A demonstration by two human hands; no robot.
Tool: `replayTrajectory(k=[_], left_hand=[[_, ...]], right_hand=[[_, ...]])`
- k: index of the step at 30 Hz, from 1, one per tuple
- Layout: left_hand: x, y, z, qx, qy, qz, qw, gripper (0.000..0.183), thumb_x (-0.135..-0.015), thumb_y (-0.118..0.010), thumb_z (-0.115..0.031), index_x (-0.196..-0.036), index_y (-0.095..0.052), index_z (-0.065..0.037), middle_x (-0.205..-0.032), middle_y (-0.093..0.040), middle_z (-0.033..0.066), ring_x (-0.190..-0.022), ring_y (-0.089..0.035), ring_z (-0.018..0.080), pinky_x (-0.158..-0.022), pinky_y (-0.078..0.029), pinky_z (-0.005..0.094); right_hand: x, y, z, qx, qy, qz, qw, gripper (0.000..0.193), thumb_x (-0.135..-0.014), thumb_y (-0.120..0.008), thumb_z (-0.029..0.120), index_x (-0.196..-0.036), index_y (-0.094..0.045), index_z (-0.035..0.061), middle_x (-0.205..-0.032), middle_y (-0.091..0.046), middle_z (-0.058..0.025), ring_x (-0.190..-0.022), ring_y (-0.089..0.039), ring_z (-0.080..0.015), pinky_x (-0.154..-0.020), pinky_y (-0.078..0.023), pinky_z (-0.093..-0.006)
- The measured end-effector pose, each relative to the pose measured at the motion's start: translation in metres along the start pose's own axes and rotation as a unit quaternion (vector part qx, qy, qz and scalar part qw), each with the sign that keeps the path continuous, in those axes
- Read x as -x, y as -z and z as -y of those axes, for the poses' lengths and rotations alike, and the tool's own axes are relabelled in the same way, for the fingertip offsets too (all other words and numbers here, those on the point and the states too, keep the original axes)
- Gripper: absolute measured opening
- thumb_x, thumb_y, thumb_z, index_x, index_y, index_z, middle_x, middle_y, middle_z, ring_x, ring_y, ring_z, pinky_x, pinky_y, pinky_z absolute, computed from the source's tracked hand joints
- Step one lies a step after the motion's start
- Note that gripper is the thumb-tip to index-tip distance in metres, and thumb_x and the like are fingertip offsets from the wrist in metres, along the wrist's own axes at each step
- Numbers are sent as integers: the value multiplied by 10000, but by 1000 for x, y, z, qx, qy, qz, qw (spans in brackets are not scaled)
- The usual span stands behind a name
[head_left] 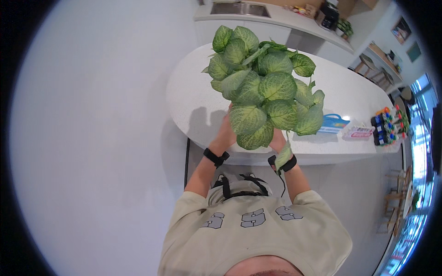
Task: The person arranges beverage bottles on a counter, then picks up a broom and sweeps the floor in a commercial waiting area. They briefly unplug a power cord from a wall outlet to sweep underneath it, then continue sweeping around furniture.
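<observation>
A large leafy plant [264, 92] with green, pale-veined leaves rises over the near left part of the white oval table [193, 83]. Its foliage covers whatever base or pot it has. My left hand [225, 135] reaches in under the leaves from the left, with its fingers mostly hidden. On the other side my right hand [277, 140] goes beneath the lower leaves, its fingers out of sight. Whether either hand grips the plant cannot be made out. Black bands circle both wrists, and one drooping leaf [282, 157] hangs across the right one.
Along the table's right end stand several dark bottles [381, 129], with a blue carton [333, 124] and a white-and-pink package [357, 131] beside them. Behind the table runs a counter [285, 20] with a sink [240, 9] and a black coffee machine [327, 15]. Stools [368, 62] are farther right.
</observation>
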State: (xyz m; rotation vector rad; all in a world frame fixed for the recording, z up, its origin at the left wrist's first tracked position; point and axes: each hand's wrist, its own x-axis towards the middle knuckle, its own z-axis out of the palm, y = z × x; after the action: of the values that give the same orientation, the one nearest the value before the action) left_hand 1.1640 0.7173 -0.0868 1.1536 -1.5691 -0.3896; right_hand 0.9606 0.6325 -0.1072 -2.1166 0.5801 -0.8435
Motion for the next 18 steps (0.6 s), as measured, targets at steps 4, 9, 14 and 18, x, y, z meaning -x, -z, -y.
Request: replayTrajectory(k=[4, 9, 14, 18], left_hand=[[-9, 24, 5, 141, 72, 57, 986, 475, -868, -586, -48, -1303, -412, 28, -1220, -569, 146, -1114, -531, 279, -1053, -327, 347], [-11, 49, -31, 88, 176, 101, 975, 467, -861, -593, -66, -1292, -434, 20, -1242, -546, 165, -1128, -502, 311, -1071, -295, 367], [1, 44, -6, 21, 133, 111, 985, 479, -834, -618, -82, -1276, -456, 12, -1261, -521, 191, -1153, -470, 363, -1056, -306, 405], [25, 36, -7, -12, 124, 114, 986, 489, -813, -638, -95, -1263, -474, 5, -1276, -500, 212, -1172, -444, 404, -1045, -314, 435]], right_hand=[[25, -28, -24, -332, -179, -22, 926, 601, -812, -700, 169, -1330, -434, 18, -1308, -500, -146, -1227, -447, -294, -1039, -329, -378], [37, -49, -52, -413, -203, -52, 887, 592, -814, -699, 175, -1318, -434, 14, -1303, -501, -149, -1213, -466, -292, -1020, -355, -382], [19, -49, 13, -168, -96, -100, 976, 633, -816, -690, 171, -1334, -376, -10, -1296, -490, -196, -1211, -467, -319, -1005, -367, -390], [28, -43, 60, 73, -82, -157, 981, 558, -856, -641, 194, -1303, -384, -20, -1226, -515, -211, -1129, -503, -328, -971, -389, -382]])
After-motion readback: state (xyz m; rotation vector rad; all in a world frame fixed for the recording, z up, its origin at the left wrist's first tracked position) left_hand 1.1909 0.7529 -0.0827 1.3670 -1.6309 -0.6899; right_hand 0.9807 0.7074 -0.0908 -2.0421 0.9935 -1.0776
